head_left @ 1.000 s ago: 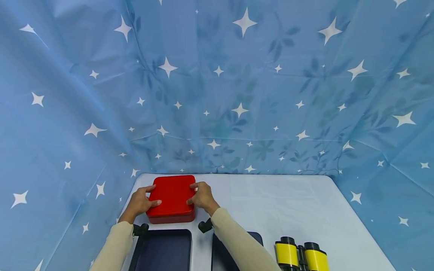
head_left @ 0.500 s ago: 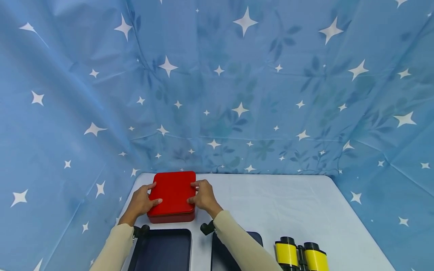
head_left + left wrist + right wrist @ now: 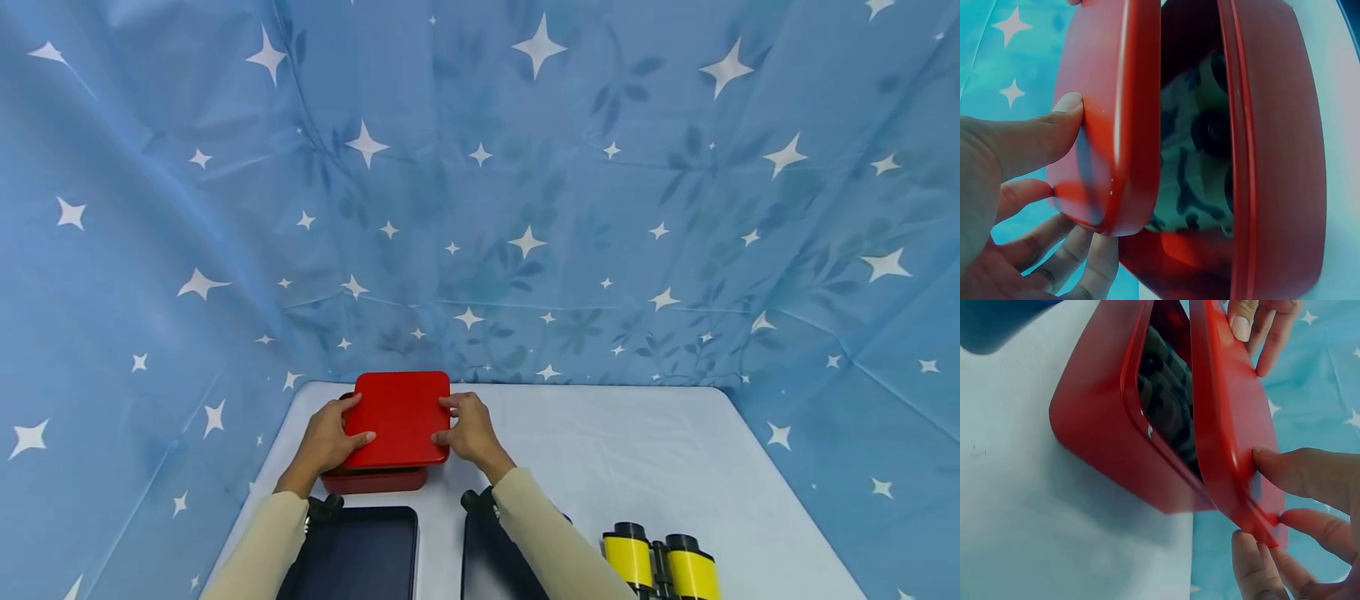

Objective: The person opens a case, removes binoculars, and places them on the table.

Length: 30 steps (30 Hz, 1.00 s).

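A red lid [image 3: 401,421] is held between both hands above a red box [image 3: 375,481] at the table's back left. My left hand [image 3: 328,435] grips the lid's left edge, thumb on top and fingers at its side. On the opposite edge, my right hand [image 3: 471,432] holds it the same way. The lid is raised off the box and shifted right, so a gap shows between them. Inside the box, the left wrist view shows a camouflage-patterned thing [image 3: 1194,150] with dark round spots; the lid hides the rest of it.
Two dark shallow trays stand in front of the box, a left tray [image 3: 360,554] and a right tray [image 3: 495,567] partly under the right sleeve. Yellow and black binoculars [image 3: 660,562] are at front right. A blue star-patterned curtain [image 3: 480,208] surrounds the white table [image 3: 585,450].
Both hands have lifted the lid from the box, first tipping its far side up, then moving it up and to the right. The box has stayed in place.
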{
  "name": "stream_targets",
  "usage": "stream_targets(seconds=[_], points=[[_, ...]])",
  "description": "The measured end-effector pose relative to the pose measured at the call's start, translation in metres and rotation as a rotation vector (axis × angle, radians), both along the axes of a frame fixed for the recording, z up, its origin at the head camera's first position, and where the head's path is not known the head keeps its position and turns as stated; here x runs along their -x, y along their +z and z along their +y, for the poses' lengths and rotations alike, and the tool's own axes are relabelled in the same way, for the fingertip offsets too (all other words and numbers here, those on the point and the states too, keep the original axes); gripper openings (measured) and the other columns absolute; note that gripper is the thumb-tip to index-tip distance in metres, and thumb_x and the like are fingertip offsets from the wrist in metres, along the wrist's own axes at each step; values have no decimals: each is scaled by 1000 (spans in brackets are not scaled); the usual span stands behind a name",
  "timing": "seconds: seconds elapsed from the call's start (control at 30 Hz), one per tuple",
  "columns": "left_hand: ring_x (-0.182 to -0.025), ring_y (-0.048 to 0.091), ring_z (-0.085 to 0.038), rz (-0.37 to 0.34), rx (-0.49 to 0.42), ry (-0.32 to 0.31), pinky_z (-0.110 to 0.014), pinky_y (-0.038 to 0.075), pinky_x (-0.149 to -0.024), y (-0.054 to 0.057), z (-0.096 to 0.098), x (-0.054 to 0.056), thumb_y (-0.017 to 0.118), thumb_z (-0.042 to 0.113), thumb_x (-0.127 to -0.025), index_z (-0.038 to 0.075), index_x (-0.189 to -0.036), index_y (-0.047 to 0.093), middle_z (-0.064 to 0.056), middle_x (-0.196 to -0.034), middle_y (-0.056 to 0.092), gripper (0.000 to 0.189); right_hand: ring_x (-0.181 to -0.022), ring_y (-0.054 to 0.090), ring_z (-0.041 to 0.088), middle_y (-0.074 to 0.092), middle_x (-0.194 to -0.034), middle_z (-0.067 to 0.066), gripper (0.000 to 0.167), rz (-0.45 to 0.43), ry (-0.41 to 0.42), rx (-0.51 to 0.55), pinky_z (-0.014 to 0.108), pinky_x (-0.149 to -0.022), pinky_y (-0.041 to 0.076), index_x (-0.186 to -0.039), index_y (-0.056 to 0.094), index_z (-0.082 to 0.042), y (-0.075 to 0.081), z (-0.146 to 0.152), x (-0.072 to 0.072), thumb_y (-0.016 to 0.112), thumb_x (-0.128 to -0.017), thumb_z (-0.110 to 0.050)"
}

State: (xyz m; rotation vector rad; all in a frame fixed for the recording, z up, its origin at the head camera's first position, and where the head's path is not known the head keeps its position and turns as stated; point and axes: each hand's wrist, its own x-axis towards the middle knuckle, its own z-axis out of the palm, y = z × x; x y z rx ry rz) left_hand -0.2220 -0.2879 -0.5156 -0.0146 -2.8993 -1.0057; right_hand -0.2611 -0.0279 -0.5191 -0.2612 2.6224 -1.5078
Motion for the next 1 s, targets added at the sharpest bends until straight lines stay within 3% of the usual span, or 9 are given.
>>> stream_targets(seconds=[0.17, 0.33, 0.6, 0.8, 1.0], points=[[-120, 63, -43, 9, -16, -10, -56, 60, -97, 0, 12, 3, 85, 19, -90, 0, -158, 46, -32, -150, 54, 81, -125, 64, 35, 57, -146, 16, 64, 12, -8, -3, 42, -81, 66, -141, 68, -4, 2, 13, -2, 90, -81, -1], [-114, 67, -40, 12, -42, -6, -52, 62, -92, 1, 24, 4, 86, 18, -89, 0, -158, 48, -30, -149, 57, 80, -127, 64, 37, 56, -147, 16, 64, 15, -16, -3, 43, -82, 66, -141, 68, -4, 4, 27, -2, 89, -81, -1], [-106, 61, -32, 54, -21, -2, -48, 59, -87, 0, 50, 7, 89, 21, -86, 1, -154, 54, -25, -135, 64, 79, -128, 63, 37, 55, -148, 14, 66, -9, -38, -5, 43, -82, 66, -143, 67, -7, 2, 52, -1, 90, -81, -2], [-122, 62, -38, 69, -13, -5, -57, 56, -102, -2, 69, 10, 89, 23, -86, 3, -154, 54, -24, -144, 61, 78, -129, 63, 37, 55, -148, 14, 69, -30, -83, 0, 45, -82, 67, -143, 67, -9, 1, 70, -1, 91, -79, -1], [-127, 60, -41, 90, -21, -13, -58, 55, -105, -7, 89, 13, 89, 22, -86, 2, -152, 56, -24, -146, 61, 76, -130, 62, 37, 55, -147, 14, 67, -34, -99, -2, 45, -82, 66, -143, 68, -10, -3, 89, -2, 90, -80, 0]])
